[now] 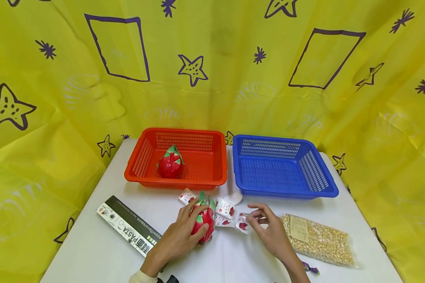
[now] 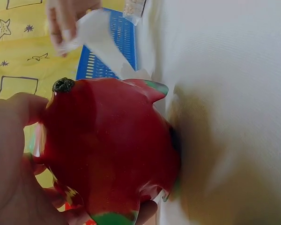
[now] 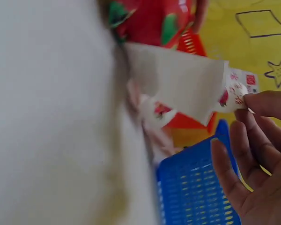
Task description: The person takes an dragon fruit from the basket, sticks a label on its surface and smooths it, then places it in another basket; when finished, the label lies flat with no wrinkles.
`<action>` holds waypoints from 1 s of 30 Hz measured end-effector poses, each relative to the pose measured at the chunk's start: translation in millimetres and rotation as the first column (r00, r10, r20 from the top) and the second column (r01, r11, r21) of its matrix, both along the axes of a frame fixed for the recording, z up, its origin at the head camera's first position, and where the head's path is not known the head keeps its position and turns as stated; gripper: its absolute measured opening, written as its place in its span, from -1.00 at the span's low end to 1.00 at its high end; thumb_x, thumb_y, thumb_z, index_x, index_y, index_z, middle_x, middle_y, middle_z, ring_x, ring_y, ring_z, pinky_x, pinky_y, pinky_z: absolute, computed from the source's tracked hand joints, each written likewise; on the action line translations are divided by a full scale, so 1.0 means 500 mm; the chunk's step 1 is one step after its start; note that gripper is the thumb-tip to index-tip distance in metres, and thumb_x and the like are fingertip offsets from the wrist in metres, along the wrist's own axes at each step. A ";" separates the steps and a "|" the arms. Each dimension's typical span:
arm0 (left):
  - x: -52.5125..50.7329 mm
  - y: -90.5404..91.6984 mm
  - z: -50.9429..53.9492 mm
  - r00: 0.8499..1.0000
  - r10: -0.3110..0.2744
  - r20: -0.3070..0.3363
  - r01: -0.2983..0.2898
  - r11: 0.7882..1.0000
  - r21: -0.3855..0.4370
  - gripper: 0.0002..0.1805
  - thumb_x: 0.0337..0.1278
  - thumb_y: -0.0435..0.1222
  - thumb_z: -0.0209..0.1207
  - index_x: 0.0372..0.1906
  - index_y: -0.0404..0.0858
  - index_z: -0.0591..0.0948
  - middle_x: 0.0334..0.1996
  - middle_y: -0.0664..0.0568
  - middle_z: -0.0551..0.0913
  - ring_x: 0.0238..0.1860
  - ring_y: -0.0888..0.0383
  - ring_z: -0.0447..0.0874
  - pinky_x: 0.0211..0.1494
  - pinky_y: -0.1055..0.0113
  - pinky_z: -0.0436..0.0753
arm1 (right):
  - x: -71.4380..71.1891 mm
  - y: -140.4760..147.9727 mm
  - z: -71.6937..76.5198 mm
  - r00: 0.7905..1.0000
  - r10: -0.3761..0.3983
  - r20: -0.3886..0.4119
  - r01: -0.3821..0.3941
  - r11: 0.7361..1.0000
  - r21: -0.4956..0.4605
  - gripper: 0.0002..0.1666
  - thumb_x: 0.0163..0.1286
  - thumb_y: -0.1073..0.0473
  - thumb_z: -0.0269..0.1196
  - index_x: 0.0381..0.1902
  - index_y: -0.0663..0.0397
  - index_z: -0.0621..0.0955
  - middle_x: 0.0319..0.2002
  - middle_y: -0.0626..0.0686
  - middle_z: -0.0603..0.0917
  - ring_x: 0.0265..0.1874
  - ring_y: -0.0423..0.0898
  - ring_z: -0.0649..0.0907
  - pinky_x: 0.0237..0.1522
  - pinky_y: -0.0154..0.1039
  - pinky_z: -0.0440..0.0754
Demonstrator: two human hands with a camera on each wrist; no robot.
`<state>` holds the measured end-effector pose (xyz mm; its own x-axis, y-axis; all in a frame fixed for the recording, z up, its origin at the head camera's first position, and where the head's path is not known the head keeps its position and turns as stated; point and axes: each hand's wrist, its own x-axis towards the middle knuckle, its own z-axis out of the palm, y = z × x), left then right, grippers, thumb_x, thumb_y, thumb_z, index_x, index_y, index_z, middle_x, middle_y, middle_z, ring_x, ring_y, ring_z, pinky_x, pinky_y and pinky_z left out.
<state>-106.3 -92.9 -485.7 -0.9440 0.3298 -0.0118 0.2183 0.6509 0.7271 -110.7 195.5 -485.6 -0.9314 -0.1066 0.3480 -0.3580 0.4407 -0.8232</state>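
Observation:
My left hand (image 1: 178, 237) grips a red dragon fruit (image 1: 209, 222) with green-tipped scales, fingers curled over its top and side. In the left wrist view the dragon fruit (image 2: 112, 145) fills the middle, close to the white table. Between finger and thumb, my right hand (image 1: 270, 234) pinches the end of a white strip of labels (image 1: 226, 209) printed with red fruit. The right wrist view shows the strip (image 3: 178, 82) stretching from these fingers to beside the dragon fruit, partly raised off the table. Another part of the printed strip (image 1: 187, 195) shows left of the fruit.
A red basket (image 1: 184, 182) at the back left holds another dragon fruit (image 1: 171, 164). Right of it stands a blue basket (image 1: 287, 193). A pasta box (image 1: 127, 226) lies at left, a bag of yellow kernels (image 1: 320, 241) at right, near a purple wrapped piece (image 1: 311, 269).

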 end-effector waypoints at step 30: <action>0.006 0.002 0.000 0.998 -0.004 -0.068 0.002 1.000 -0.027 -0.49 0.71 0.00 -0.17 0.57 0.07 0.38 0.69 -0.04 0.13 0.56 -0.05 0.24 0.14 -0.25 0.65 | 0.007 -0.185 -0.031 0.930 0.146 0.337 -0.040 0.952 -0.303 -0.86 0.53 0.25 0.31 -0.05 0.21 0.70 -0.19 0.08 0.68 -0.26 -0.22 0.63 -0.22 -0.41 0.61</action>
<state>-103.4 -92.2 -485.8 -0.9420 0.3329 0.0432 0.2682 0.6690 0.6932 -107.1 103.0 -501.2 -0.9892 -0.1440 0.0289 -0.0502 0.1466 -0.9879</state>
